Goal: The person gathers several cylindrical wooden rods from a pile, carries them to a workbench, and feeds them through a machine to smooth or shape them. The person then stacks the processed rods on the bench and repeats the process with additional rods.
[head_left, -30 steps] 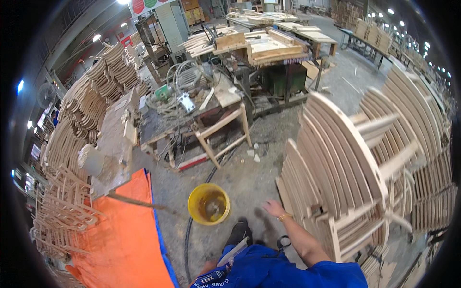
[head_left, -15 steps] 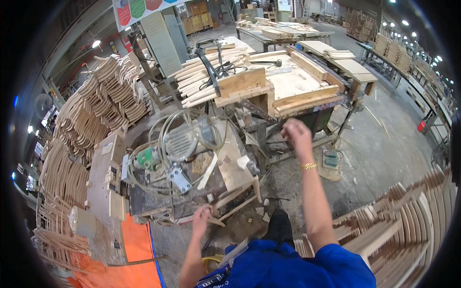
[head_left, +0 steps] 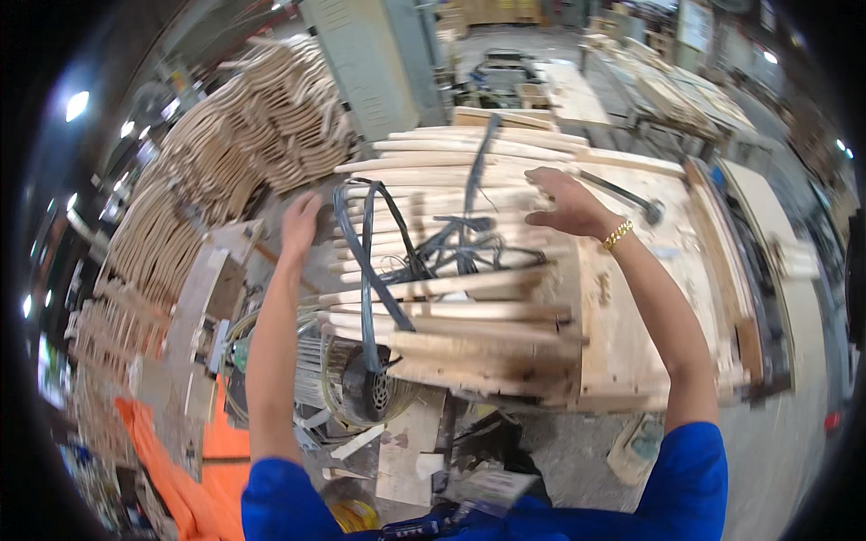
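Observation:
A stack of pale wooden rods [head_left: 433, 144] lies on the bench ahead, with several black straps [head_left: 374, 261] looped and tangled over it. My left hand [head_left: 300, 221] hangs in the air just off the rods' left ends, fingers stretched out and slightly blurred. On the other side, my right hand [head_left: 573, 203] is over the rods' right ends, thumb and fingers apart and nothing in its grip. Beyond its fingertips a hammer [head_left: 622, 194] rests on a wooden board [head_left: 631, 338].
At the left rise tall stacks of curved wooden pieces [head_left: 230, 144]. Below the rods stands a machine with a round dark motor [head_left: 368, 388] and coiled hoses. An orange sheet [head_left: 225, 437] lies at lower left. A grey cabinet [head_left: 365, 68] stands behind the rods.
I have come closer to the bench with the rods. Both hands have risen and moved forward, from below the bench to either side of the rods. The right hand has spread open.

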Tool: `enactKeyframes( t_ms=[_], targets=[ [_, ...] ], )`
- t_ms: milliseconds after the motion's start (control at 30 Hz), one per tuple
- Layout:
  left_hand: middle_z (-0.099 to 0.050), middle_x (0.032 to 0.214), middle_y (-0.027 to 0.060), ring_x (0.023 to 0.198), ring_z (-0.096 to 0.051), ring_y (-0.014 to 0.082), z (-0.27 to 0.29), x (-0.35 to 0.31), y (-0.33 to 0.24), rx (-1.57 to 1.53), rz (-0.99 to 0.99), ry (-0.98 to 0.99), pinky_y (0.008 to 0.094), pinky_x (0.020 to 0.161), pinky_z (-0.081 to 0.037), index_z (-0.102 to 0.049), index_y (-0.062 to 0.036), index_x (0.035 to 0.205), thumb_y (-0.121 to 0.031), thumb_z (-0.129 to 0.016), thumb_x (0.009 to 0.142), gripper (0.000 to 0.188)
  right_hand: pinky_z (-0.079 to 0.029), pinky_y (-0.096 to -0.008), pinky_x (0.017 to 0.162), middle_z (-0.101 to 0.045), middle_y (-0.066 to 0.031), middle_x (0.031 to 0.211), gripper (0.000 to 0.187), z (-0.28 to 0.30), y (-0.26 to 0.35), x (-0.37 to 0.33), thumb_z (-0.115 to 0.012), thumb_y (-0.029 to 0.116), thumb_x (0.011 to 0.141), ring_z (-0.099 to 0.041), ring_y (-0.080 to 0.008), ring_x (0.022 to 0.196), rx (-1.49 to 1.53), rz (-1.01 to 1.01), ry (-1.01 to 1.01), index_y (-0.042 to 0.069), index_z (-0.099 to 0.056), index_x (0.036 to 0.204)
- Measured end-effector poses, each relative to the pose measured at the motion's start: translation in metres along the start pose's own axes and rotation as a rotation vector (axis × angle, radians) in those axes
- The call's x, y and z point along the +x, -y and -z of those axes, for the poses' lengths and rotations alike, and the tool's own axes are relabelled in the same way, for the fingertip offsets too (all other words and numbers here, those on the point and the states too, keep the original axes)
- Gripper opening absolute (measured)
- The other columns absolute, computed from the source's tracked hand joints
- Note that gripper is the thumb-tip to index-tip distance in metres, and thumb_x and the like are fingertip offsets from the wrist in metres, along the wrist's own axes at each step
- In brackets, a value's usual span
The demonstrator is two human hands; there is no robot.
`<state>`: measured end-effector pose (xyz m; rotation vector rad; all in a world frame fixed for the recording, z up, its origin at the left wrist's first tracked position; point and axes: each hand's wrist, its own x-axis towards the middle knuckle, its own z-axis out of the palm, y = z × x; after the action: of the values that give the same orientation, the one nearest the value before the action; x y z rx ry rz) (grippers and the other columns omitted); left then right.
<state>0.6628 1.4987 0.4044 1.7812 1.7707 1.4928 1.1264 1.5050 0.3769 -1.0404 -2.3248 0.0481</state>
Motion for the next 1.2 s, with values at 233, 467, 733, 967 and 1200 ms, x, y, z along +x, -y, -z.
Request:
enactKeyframes(
  t_ms=[233,467,733,967,1200],
  targets=[
    [-0.048,0.125,0.0175,0.104,-0.055,0.0283,-0.121,0.06,0.037,-0.045,0.622,0.362,0.0385,0.084,-0.045,-0.04,0.0,0.13,-0.057,-0.048,0.086,0.072,-0.034,-0.0421,0.101,-0.045,-0.0188,0.13,0.085,-0.053,-0.039,0.035,-0.071,0.05,0.067,-0.039,-0.0325,0.124,-0.165,-0.025,0.274,0.0,-0.042,0.129],
    [-0.01,0.15,0.0151,0.136,-0.007,0.0427,-0.184,0.032,-0.021,-0.095,0.617,0.629,0.0623,0.105,-0.009,-0.012,-0.0126,0.146,-0.075,-0.04,0.077,0.097,-0.032,-0.0387,0.104,-0.041,-0.024,0.132,0.086,0.005,-0.104,-0.019,-0.073,0.041,0.068,-0.039,-0.0361,0.124,0.19,-0.058,0.433,-0.004,-0.037,0.132],
    [-0.016,0.15,0.0142,0.137,-0.015,0.0337,-0.127,-0.004,-0.058,-0.159,0.442,0.504,0.0528,0.107,-0.018,-0.017,-0.0079,0.145,-0.066,-0.041,0.084,0.088,-0.033,-0.0396,0.103,-0.044,-0.0268,0.13,0.078,0.034,-0.138,-0.053,-0.065,0.043,0.077,-0.043,-0.0356,0.122,0.367,0.035,0.394,-0.005,-0.037,0.132],
    [-0.055,0.118,0.0097,0.114,-0.048,0.0214,-0.056,-0.096,-0.186,0.168,0.143,-0.043,0.0314,0.086,-0.039,-0.054,-0.0034,0.122,-0.035,-0.049,0.089,0.046,-0.039,-0.0428,0.097,-0.056,-0.0217,0.117,0.047,-0.001,-0.118,0.045,-0.054,0.037,0.084,-0.05,-0.0354,0.114,0.069,0.129,0.19,0.001,-0.056,0.114],
    [-0.056,0.119,0.0145,0.114,-0.051,0.0248,-0.217,-0.26,-0.303,-0.092,0.078,0.228,0.035,0.095,-0.04,-0.054,-0.0031,0.118,-0.011,-0.057,0.085,0.035,-0.049,-0.0447,0.083,-0.063,-0.0215,0.102,0.03,-0.042,-0.088,0.123,-0.055,0.023,0.08,-0.061,-0.0349,0.096,-0.183,0.167,0.287,0.001,-0.064,0.098]
  ],
)
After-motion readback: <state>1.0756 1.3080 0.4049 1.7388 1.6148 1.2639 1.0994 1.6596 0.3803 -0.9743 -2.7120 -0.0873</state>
